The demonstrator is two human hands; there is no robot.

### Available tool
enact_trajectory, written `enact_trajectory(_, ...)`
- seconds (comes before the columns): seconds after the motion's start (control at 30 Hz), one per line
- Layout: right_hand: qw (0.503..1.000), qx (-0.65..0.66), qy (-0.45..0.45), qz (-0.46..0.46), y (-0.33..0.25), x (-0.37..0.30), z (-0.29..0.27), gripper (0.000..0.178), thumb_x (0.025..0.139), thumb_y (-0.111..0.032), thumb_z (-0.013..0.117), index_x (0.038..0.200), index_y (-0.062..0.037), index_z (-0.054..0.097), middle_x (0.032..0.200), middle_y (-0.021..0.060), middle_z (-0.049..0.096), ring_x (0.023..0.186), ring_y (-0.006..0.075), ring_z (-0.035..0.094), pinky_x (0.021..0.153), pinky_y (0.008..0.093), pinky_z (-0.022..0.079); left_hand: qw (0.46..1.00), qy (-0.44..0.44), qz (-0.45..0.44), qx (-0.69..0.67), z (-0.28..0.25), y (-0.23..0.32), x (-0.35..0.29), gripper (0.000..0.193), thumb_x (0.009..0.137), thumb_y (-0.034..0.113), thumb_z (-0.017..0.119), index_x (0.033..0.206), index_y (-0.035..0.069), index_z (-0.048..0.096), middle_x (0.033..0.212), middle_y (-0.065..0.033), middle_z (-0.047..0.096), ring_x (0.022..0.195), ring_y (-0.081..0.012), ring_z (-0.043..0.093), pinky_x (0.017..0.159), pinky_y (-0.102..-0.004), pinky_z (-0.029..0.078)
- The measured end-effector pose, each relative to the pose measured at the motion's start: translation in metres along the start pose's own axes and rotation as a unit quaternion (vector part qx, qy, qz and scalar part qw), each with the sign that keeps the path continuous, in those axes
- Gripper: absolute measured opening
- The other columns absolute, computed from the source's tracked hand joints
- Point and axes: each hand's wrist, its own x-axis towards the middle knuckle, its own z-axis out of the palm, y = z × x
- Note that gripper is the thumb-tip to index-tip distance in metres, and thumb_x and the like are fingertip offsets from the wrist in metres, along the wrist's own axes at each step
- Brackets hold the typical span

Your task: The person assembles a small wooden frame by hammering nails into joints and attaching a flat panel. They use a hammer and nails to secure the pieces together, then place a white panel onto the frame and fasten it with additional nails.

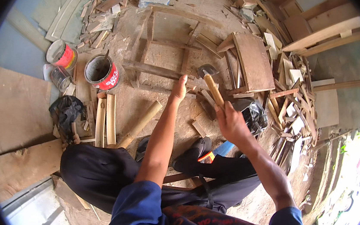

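My right hand (231, 120) grips the hammer (212, 85) by its handle; my left hand (179, 88) presses the wooden frame (158, 69) flat. I'd keep those fingers clear.

A wooden-handled hammer (211, 83) stands raised, its dark head above the weathered wooden frame (158, 69).

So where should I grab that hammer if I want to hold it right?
Grab the hammer low on its wooden handle, near the end farthest from the dark metal head, coming from below as the right hand does. The handle is long and straight, so fingers wrap round it; the heavy head sits up top, pointing away.
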Motion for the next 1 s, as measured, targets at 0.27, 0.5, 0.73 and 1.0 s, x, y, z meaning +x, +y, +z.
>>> enact_trajectory(0.27,0.985,0.149,0.030,0.076,-0.045,0.011,-0.029,0.023,0.098,-0.020,0.054,0.096,0.0016,0.046,0.066,0.0288,0.057,0.067,0.0503,0.059,0.051,0.0498,0.043,0.997,-0.038,0.026,0.059,-0.013,0.006,0.002,0.066,0.095,0.062,0.037,0.093,0.002,0.063,0.083,-0.0081,0.067,0.080,-0.0167,0.061,0.080,-0.0326,0.047)
enact_trajectory(0.5,0.988,0.121,0.066,0.073,-0.013,0.005,0.010,0.031,0.099,-0.029,0.054,0.092,0.0012,0.051,0.064,0.0222,0.058,0.062,0.0422,0.062,0.054,0.0430,0.045,0.972,0.014,0.094,0.215,-0.014,0.017,-0.020,0.072,0.088,0.071,0.047,0.095,0.003,0.066,0.087,-0.0097,0.069,0.081,-0.0184,0.064,0.079,-0.0374,0.051)
enact_trajectory(0.73,0.985,0.138,0.052,0.093,-0.009,-0.002,0.018,0.023,0.097,-0.021,0.056,0.099,0.0015,0.052,0.068,0.0250,0.060,0.070,0.0443,0.064,0.056,0.0431,0.046,0.950,-0.005,0.038,0.311,-0.011,0.041,-0.033,0.031,0.083,0.027,0.078,0.099,0.003,0.068,0.095,-0.0051,0.071,0.086,-0.0123,0.063,0.076,-0.0298,0.052)
enact_trajectory(1.0,0.990,0.130,0.052,0.022,-0.017,-0.003,0.017,0.021,0.095,-0.018,0.058,0.096,0.0016,0.049,0.067,0.0243,0.059,0.068,0.0453,0.063,0.055,0.0447,0.046,0.891,0.033,0.116,0.438,0.002,0.035,-0.028,0.038,0.081,0.032,0.075,0.102,0.002,0.066,0.097,-0.0132,0.070,0.094,-0.0268,0.066,0.084,-0.0381,0.051)
